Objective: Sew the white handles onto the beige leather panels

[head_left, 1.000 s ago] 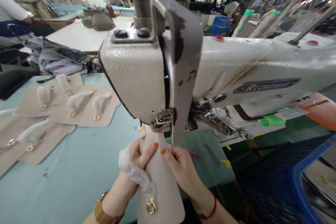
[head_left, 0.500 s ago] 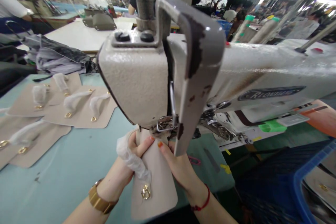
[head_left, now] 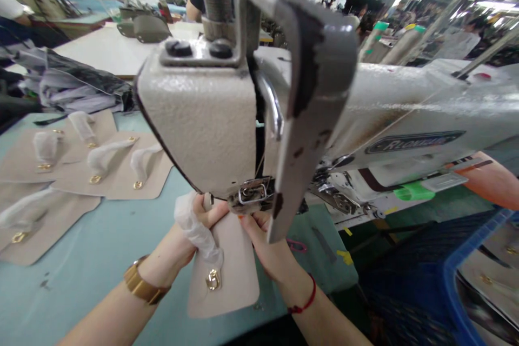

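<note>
A beige bag panel (head_left: pixel 229 281) lies under the head of a white sewing machine (head_left: pixel 198 124), its far end hidden beneath the needle area. On it is a handle wrapped in white film (head_left: pixel 198 235), with a gold ring fitting (head_left: pixel 213 279) at its near end. My left hand (head_left: pixel 180 246) is closed on the panel's left edge, thumb on top near the presser area. From the right side my right hand (head_left: pixel 270 243) grips the same panel, its thumb on top and its other fingers partly hidden behind the machine's metal guard (head_left: pixel 312 75).
Several more beige panels with wrapped handles (head_left: pixel 138 194) overlap on the pale green table (head_left: pixel 121 259) at left. A blue basket (head_left: pixel 450 270) with panels inside stands at lower right. Pink-handled thread snips (head_left: pixel 298 245) lie right of my right hand. People sit further back.
The panel has slid further under the machine head, away from me, with both hands moving along with it. The chrome lever beside the guard now stands higher. My view has shifted slightly.
</note>
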Motion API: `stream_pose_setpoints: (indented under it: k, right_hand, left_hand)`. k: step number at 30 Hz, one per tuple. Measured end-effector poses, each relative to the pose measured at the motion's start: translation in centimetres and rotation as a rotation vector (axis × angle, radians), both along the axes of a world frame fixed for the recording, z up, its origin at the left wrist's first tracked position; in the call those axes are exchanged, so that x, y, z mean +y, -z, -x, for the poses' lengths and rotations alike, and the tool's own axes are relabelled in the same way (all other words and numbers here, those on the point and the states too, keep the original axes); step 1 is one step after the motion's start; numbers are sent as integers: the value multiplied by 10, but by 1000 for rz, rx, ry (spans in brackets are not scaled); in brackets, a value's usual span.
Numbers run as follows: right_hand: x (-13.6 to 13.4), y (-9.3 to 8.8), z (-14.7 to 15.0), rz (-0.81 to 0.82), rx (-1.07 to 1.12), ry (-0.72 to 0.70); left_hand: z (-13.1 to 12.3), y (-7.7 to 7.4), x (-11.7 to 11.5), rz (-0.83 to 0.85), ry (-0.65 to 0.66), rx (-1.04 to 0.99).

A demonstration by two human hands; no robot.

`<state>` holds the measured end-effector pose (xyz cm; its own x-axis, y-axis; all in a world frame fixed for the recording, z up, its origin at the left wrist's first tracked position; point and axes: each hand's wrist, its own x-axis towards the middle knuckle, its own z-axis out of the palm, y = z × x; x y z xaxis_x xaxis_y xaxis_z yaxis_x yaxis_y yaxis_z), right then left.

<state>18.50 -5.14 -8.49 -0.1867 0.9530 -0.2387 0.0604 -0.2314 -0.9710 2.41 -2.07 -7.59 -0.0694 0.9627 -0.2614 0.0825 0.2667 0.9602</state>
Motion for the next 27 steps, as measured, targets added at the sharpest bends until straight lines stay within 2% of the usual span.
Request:
stream_pose_setpoints:
  k: [4,7,10,12,14,18,22,25,27]
  right_hand:
    - [0,-5,-9,-22,-94,-12]
    - [1,-10,-16,-73,-166,0]
    - [4,-15,-18,-147,-213,38]
    - [5,-15,-16,-134,-195,37]
    - [6,-13,-15,-87,-156,24]
    - [4,-6,-14,-42,-102,33]
    - [2,-2,-8,42,32,23]
    - [1,-2,-1,112,157,13]
    - [1,-2,4,123,206,27]
  left_hand:
    - [4,-9,-4,-7,66,-54]
    - [8,-13,-11,155,118,-242]
    - [7,-9,-16,356,206,-472]
    - [3,-7,-15,396,221,-558]
    - [-1,-8,-11,369,209,-591]
    - [-5,-23,-2,273,208,-521]
    - [0,-39,10,279,361,-424]
    - [7,-40,22,345,384,-324]
    - [13,-35,29,307,306,-213]
